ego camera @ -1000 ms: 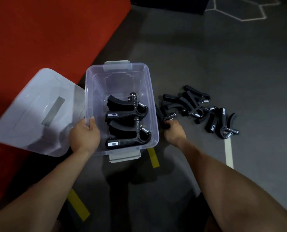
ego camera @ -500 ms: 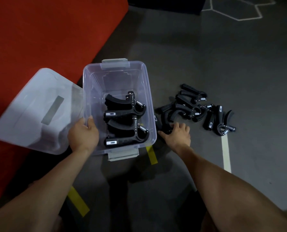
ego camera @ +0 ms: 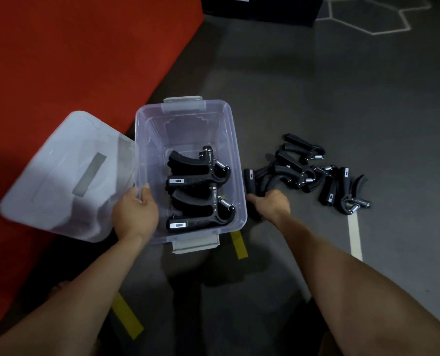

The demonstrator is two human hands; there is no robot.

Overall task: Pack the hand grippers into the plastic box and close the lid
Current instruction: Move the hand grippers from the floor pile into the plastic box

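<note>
A clear plastic box point(ego camera: 235, 150) with grey latches stands open on the dark floor. Two black hand grippers point(ego camera: 197, 173) lie inside it, one behind the other. My left hand point(ego camera: 134, 214) grips the box's left rim. Right of the box, my right hand point(ego camera: 271, 205) closes on a black hand gripper point(ego camera: 251, 181) at the near end of a loose pile of several more grippers point(ego camera: 306, 170). The translucent lid point(ego camera: 65, 176) lies flat to the left of the box.
A red mat point(ego camera: 72, 55) covers the floor on the left, under part of the lid. Yellow tape strips point(ego camera: 239, 244) and a white line point(ego camera: 354, 235) mark the floor. A dark block point(ego camera: 260, 7) stands at the far edge.
My right hand opened over the nearest gripper beside the box, then curled its fingers round it. My left hand stayed on the box rim.
</note>
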